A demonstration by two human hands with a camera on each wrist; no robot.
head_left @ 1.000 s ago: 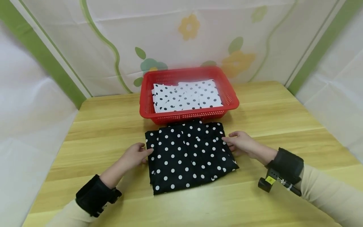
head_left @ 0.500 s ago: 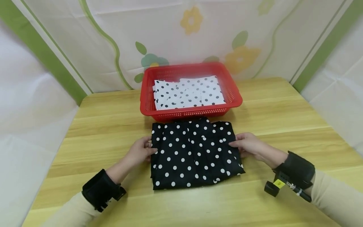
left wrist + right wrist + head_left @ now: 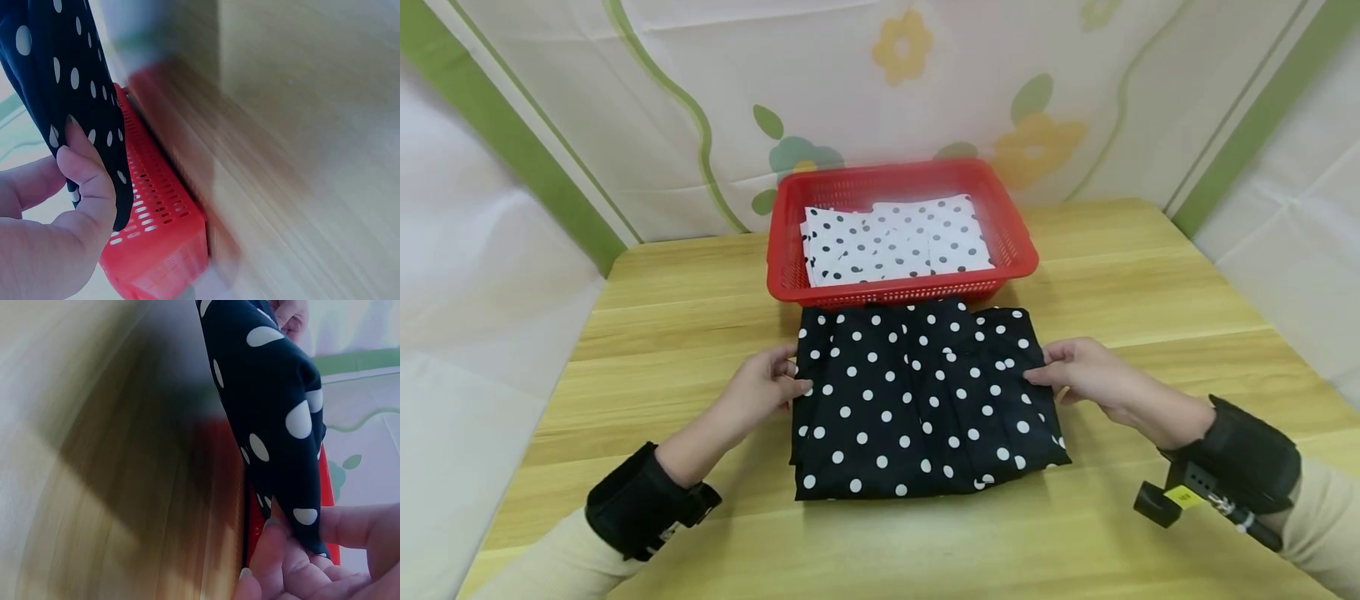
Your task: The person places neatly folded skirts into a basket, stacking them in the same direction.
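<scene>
Black folded cloth (image 3: 921, 400) | white dots | pinched both sides

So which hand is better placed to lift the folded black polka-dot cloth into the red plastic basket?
Neither alone: the left hand and right hand each pinch an opposite edge of the black polka-dot cloth, just before the red plastic basket.

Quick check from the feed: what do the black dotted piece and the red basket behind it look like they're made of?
The black dotted piece looks like thin woven cloth, matte: it lies in soft folds and drapes over the fingers in both wrist views. The fibre is unclear. The red basket looks like moulded plastic with a slight sheen: its stiff walls carry a regular grid of small slots. The left hand and right hand each pinch a side edge of the cloth.
</scene>
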